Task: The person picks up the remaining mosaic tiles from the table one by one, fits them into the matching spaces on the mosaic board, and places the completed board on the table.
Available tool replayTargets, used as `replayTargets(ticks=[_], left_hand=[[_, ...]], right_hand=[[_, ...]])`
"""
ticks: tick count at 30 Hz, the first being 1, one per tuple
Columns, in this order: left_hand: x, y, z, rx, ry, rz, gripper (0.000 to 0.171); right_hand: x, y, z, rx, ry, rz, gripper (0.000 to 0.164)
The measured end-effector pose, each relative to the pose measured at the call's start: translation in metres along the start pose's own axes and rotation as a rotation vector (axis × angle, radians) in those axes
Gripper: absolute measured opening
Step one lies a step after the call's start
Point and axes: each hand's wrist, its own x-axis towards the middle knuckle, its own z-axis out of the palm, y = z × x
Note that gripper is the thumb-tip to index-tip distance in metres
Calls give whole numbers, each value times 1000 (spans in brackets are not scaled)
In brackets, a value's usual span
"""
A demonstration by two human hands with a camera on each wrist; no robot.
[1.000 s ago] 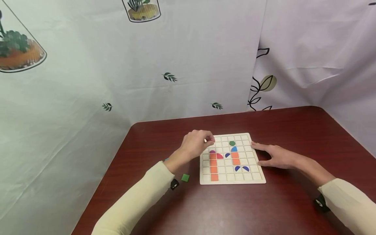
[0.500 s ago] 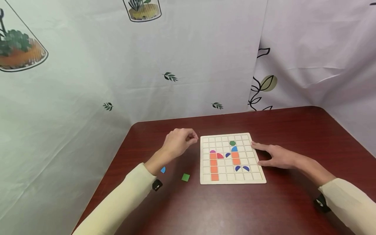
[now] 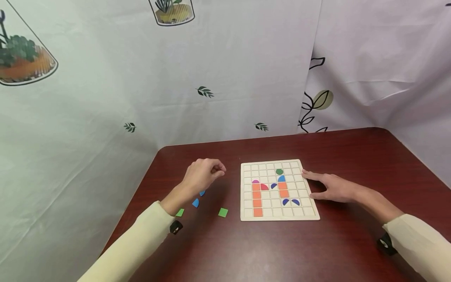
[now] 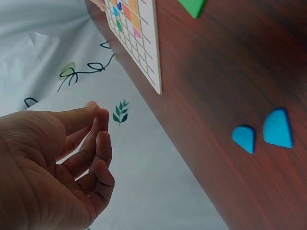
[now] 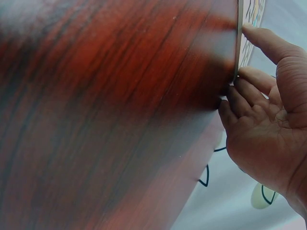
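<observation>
board (image 3: 276, 203) lies flat on table (image 3: 282, 250); right hand (image 3: 331, 188), unclenched, touches its right edge; left hand (image 3: 202, 174), lightly clenched, hangs above table near two blue pieces (image 3: 195, 203).

Your left arm (image 3: 141, 231) partly hides a green tile (image 3: 180, 212); the left wrist view's top edge crops your board (image 4: 151, 52).

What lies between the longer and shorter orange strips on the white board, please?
In the head view, a red piece and a dark blue piece lie between the longer orange strip and the shorter orange strip.
</observation>
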Motion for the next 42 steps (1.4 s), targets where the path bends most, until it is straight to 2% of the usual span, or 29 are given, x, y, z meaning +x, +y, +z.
replayTargets(ticks=[19,42], left_hand=[[-22,-35,0,-18,5,-23,10],[-44,-65,18,-15,-33,-110,14]], right_hand=[[0,2,-1,-8,-5,13,92],[0,2,0,-2,-4,3,91]])
